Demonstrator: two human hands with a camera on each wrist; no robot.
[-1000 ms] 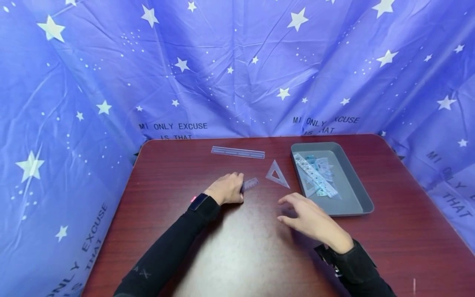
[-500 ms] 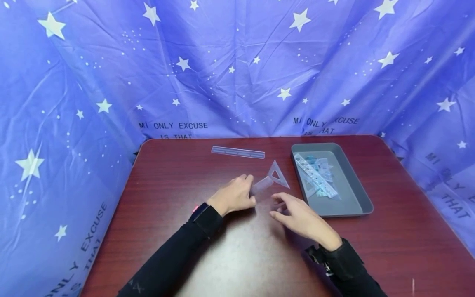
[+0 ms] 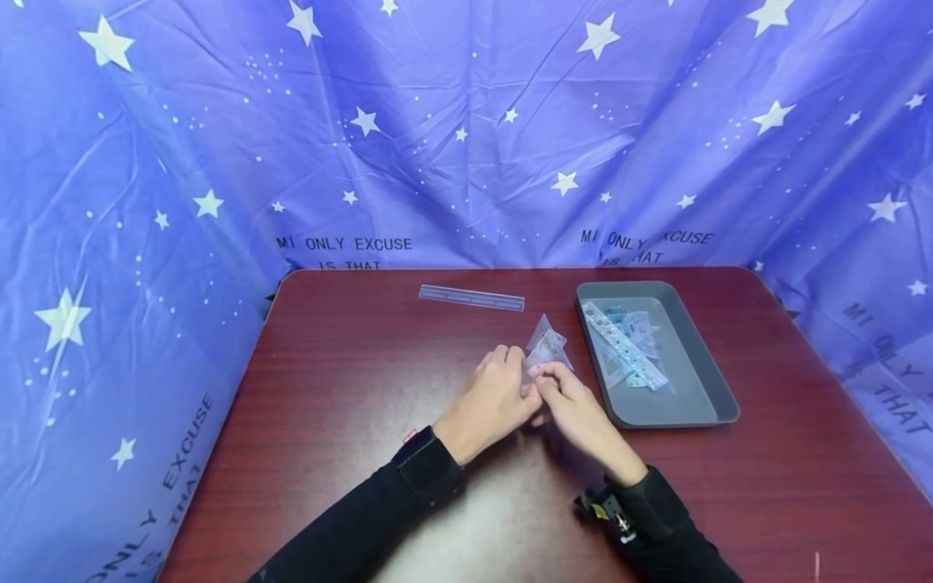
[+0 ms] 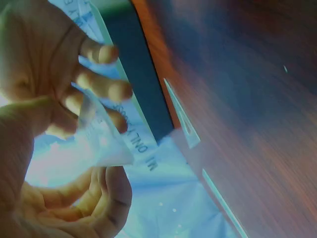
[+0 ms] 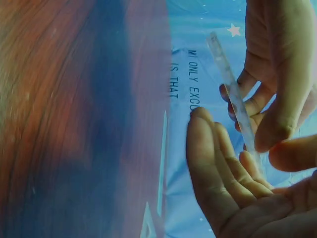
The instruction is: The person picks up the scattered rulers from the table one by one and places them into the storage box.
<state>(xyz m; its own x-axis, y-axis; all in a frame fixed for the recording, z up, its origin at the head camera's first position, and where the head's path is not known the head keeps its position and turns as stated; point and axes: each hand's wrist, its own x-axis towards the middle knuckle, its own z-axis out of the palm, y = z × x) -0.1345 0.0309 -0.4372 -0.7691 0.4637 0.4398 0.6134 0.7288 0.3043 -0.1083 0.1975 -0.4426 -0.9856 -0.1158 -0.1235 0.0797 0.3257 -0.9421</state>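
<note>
Both hands meet near the middle of the table around a short clear plastic ruler (image 3: 548,346). My left hand (image 3: 490,402) grips the ruler, its thumb lying along it in the right wrist view. From the other side, my right hand (image 3: 585,423) brings thumb and fingers around the ruler's near end and appears to pinch it; its other fingers stay extended in the left wrist view. The ruler (image 5: 229,77) is lifted and seen nearly edge-on there. Behind it in the head view, a clear triangular set square (image 3: 540,328) lies partly covered.
A longer clear ruler (image 3: 472,297) lies toward the table's back edge. To the right stands a grey tray (image 3: 696,389) with several clear and bluish rulers and set squares inside. A blue star-patterned curtain (image 3: 466,162) hangs behind the red-brown table (image 3: 350,340).
My left hand has moved right with the ruler, which now overlaps the set square in view. My right hand has moved left and come up to the left hand and the ruler.
</note>
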